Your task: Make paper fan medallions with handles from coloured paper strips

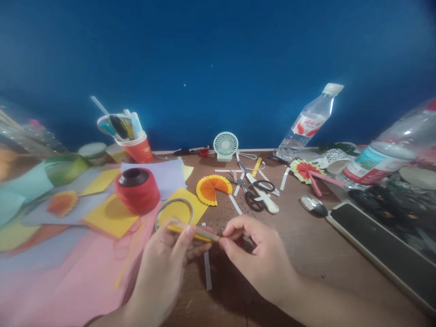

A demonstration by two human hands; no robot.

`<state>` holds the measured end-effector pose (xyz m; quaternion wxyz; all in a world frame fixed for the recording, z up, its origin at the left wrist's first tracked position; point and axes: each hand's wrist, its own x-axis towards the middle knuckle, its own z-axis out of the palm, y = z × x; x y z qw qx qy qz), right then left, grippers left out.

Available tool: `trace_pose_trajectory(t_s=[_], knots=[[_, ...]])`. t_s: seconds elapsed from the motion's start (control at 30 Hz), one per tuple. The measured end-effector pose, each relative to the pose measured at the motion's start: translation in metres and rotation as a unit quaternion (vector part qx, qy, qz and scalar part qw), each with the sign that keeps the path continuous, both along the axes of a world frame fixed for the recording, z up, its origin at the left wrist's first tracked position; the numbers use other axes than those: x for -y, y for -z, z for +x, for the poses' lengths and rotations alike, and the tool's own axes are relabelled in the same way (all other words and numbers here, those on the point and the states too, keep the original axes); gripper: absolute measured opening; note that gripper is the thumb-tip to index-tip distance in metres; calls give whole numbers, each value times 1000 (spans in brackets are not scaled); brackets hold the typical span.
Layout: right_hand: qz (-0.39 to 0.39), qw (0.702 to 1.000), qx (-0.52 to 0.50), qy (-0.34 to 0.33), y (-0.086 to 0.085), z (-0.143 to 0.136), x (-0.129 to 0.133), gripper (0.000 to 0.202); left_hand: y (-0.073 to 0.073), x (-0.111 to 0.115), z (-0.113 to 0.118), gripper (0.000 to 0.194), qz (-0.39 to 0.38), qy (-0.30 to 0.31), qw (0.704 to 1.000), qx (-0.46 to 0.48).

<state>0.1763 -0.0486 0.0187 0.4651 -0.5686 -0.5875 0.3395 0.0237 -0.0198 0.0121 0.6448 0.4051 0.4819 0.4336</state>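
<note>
My left hand (170, 256) is closed around a narrow yellow folded paper (201, 236), its thumb pressing on top. A pale tape strip (203, 232) lies along the upper side of that paper. My right hand (257, 254) pinches the right end of the strip between thumb and fingertips; exactly what is in the pinch is partly hidden. Just behind my left hand is a ring-shaped tape roll (174, 202). Beyond the hands a pleated orange and yellow paper fan (213, 188) rests on the table. A white paper strip (207, 268) lies below my hands.
Black-handled scissors (255, 200) lie among white strips. A red thread spool (138, 195) stands on coloured paper sheets (78, 272) at left. Behind are an orange cup of pens (138, 150) and a small fan (225, 145). At right are bottles (308, 122), a spoon (311, 205) and a phone (378, 240).
</note>
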Motion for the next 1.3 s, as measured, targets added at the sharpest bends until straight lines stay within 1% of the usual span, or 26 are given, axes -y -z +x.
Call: trace_pose_trajectory(t_s=[0.07,0.17,0.27,0.37,0.43,0.53,0.6,0.7,0.8,0.87,0.9,0.97,1.03,1.1,1.17,1.23,1.3], knots=[[23,1000,9,15,1,1,1,6,-1,1,-3,15,35,28,999,-4],[77,996,33,33,2,4,2,4,-1,4,-6,17,106,45,993,0],[133,990,42,17,4,7,0,5,-1,10,-5,10,193,33,980,43],[178,983,42,2,5,8,0,8,-1,13,-1,11,259,-1,965,51],[183,982,35,20,7,7,0,9,-1,13,0,12,287,-11,956,52],[167,984,29,53,8,5,3,13,1,12,-2,15,306,16,952,28],[162,985,30,57,8,5,4,11,3,10,-5,18,314,40,948,3],[161,985,31,54,8,5,3,9,5,9,-9,19,323,48,945,-20],[166,984,37,49,7,6,2,9,0,7,-12,18,290,58,953,-68],[161,985,52,32,7,6,1,7,-4,6,-12,14,226,72,969,-65],[156,986,61,20,6,6,1,6,-5,5,-12,14,182,82,979,-43],[144,986,82,-4,5,6,0,4,-7,3,-11,21,85,113,990,27],[133,987,94,-14,5,6,0,5,-6,0,-8,33,2,151,984,89],[127,987,100,-18,4,6,0,6,-5,-1,-6,41,-43,179,977,108],[132,985,110,-26,5,6,0,9,-5,-2,-3,40,-61,198,975,79],[144,981,126,-40,6,6,-1,12,-6,-2,0,31,-76,208,975,30],[155,976,145,-49,8,7,-1,15,-8,-3,4,22,-94,203,975,-18]])
